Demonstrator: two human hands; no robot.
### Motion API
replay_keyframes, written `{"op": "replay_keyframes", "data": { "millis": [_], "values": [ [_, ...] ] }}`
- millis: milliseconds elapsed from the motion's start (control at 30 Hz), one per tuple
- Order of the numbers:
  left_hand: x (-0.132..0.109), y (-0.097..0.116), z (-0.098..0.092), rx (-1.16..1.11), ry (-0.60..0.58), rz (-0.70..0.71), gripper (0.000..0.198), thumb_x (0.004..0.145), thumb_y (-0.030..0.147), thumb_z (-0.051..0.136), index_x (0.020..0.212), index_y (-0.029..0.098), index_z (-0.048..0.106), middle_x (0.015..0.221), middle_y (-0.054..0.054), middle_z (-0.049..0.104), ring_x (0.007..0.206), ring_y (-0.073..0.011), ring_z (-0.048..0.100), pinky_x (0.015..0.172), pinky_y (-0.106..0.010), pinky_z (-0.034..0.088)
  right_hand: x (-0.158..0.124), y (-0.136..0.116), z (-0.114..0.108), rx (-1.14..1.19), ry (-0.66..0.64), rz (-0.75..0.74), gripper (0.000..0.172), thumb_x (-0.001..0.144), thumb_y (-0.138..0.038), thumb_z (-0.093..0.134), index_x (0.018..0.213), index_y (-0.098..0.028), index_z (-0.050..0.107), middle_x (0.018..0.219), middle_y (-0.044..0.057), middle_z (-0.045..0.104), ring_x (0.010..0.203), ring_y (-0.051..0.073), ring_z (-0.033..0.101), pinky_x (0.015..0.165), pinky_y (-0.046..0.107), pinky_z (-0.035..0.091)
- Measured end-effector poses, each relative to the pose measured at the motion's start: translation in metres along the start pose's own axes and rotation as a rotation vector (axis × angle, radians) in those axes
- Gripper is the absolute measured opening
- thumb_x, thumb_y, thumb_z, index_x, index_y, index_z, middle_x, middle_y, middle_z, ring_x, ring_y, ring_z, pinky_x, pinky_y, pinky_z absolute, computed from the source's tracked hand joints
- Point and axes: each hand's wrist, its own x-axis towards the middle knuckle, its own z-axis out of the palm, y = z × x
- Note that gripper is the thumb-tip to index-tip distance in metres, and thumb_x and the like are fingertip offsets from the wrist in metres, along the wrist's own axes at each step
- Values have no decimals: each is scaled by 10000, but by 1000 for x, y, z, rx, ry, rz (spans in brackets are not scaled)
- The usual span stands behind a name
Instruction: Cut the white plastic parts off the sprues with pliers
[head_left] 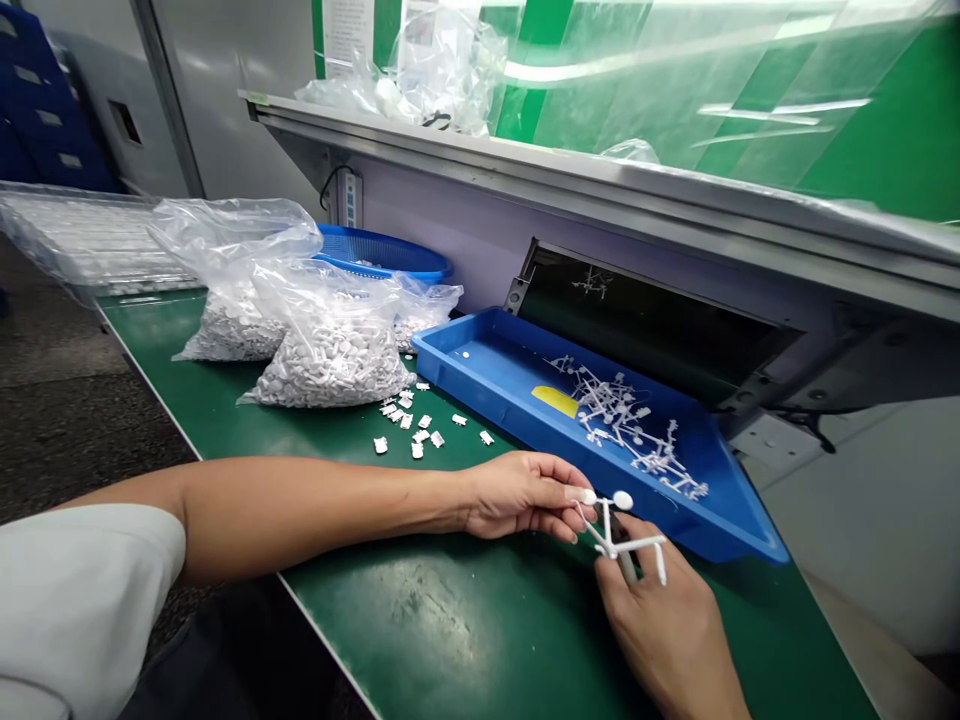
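A white plastic sprue [613, 548] with branching arms and round discs at its ends is over the front of the green table. My left hand [517, 495] pinches it by one disc between thumb and fingers. My right hand [667, 610] is closed around cutting pliers [627, 570]; a grey handle and part of the dark head show behind the sprue. The jaws are mostly hidden, so I cannot tell whether they touch it. Just beyond my hands, a blue tray [480, 385] holds a tangle of white sprues [611, 405] and a yellow piece [555, 401].
Small white plastic parts [418, 450] lie scattered on the green table [420, 610]. Clear bags of white parts [337, 350] stand at the left, before a blue basket [390, 245]. A metal shelf [525, 165] overhangs the back, above a dark panel [645, 315].
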Motion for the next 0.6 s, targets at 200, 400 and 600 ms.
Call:
{"op": "replay_keyframes", "data": {
  "millis": [200, 400, 600],
  "values": [
    [1, -2, -1, -42, -13, -11, 217, 760, 196, 778, 900, 94, 647, 841, -77, 681, 655, -98, 663, 619, -178, 584, 1, -2, 0, -19, 10, -17, 274, 906, -381, 427, 1107, -260, 570, 1119, 44, 656, 959, 247, 637, 730, 329, 512],
    [2, -2, -1, -55, 16, -15, 233, 751, 200, 790, 905, 94, 650, 838, -77, 678, 674, -94, 659, 630, -173, 582, 2, -1, 0, -6, 5, 3, 255, 915, -379, 417, 1097, -280, 566, 1116, 25, 656, 940, 235, 640, 736, 330, 509],
    [2, -4, -2, -53, 11, -27, 241, 740, 200, 799, 895, 96, 648, 841, -76, 680, 660, -99, 663, 617, -173, 579, 2, 1, 2, -24, 39, -27, 273, 901, -385, 424, 1094, -260, 572, 1107, 47, 657, 943, 246, 639, 752, 334, 512]
  ]
}}
